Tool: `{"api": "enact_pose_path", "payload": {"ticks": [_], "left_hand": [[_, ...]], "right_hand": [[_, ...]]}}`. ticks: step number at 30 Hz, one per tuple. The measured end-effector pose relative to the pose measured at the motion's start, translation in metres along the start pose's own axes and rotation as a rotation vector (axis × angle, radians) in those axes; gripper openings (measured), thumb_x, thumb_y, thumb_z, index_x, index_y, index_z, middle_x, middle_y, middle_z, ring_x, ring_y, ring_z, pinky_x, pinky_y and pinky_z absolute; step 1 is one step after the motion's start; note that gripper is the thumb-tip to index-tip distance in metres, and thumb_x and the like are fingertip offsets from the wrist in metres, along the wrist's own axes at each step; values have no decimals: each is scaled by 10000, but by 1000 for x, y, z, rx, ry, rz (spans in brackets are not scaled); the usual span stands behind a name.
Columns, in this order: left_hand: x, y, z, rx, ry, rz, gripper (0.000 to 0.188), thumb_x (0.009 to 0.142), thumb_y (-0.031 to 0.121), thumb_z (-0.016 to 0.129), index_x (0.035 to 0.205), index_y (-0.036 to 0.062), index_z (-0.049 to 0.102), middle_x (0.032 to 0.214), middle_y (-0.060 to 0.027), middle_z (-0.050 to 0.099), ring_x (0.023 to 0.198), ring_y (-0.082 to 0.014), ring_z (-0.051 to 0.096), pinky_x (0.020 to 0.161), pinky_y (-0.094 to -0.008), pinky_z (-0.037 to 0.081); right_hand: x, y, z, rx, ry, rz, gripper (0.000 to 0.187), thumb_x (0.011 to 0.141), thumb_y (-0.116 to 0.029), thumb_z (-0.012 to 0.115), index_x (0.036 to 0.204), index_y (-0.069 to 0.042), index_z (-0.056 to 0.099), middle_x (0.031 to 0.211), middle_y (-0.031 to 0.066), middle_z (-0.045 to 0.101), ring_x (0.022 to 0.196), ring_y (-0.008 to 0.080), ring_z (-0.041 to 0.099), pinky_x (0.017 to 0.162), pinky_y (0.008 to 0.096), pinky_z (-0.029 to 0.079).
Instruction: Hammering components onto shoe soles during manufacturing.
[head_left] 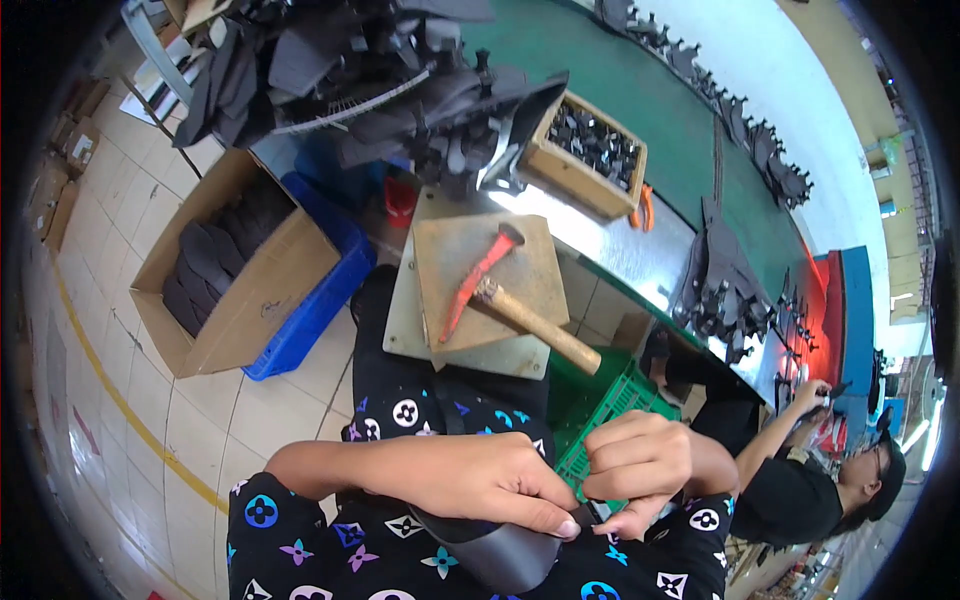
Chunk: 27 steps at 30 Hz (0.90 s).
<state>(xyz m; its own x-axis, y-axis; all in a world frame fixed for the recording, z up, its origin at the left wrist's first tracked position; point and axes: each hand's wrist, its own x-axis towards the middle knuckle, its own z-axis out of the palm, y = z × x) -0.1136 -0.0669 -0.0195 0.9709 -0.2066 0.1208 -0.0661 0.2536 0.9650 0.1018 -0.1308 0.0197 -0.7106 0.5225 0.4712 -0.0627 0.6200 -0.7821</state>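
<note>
Close to my body, my left hand (505,485) grips a smooth black strap (505,560), whose wide curved part hangs below the fingers. At the strap's narrow end, my right hand (640,460) is closed with curled fingers and thumb. A small piece with a shiny edge (600,510) shows between the two hands; its kind is too small to tell. Beyond the hands lies a hammer (530,322) with a red head and wooden handle, on a square worn board (540,250). Neither hand touches it.
A cardboard box (270,285) of dark soles sits in a blue crate (345,240) at left. Dark shoe parts (370,90) pile up ahead. A wooden box (580,180) of small black pieces and orange-handled pliers (645,210) lie on the bench. A green crate (620,400) and a co-worker (800,490) are at right.
</note>
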Motion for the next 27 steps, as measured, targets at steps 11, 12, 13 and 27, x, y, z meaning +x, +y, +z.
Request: {"api": "enact_pose_path", "payload": {"ticks": [11,12,13,27], "left_hand": [[-13,-8,-19,-89,348,-108,441,1051,335,491,1283,-25,596,1137,-46,676,1069,-95,586,852,-269,464],[-22,-3,-35,-355,257,-174,391,1022,251,572,1298,-26,574,1204,-52,640,1153,-91,545,925,-261,453],[-21,-3,-40,-286,255,-152,384,987,189,625,1306,-16,569,1187,-56,649,1131,-92,556,928,-260,458],[38,50,-240,1860,1352,-97,410,902,41,627,1293,-60,554,1221,-233,595,1136,-370,572,1001,-403,444]], "right_hand": [[-18,6,-28,-248,93,217,226,841,-192,722,920,4,640,715,107,545,621,292,558,554,384,456],[-27,3,-37,-394,173,242,238,832,-195,731,944,-2,650,736,102,568,639,273,582,559,367,466],[-33,-3,-43,-463,235,333,234,830,-181,727,967,-4,658,752,97,582,650,261,594,565,358,473],[-234,-9,9,-917,1815,963,374,975,-140,591,1309,20,537,825,101,662,707,150,623,640,288,501]]}}
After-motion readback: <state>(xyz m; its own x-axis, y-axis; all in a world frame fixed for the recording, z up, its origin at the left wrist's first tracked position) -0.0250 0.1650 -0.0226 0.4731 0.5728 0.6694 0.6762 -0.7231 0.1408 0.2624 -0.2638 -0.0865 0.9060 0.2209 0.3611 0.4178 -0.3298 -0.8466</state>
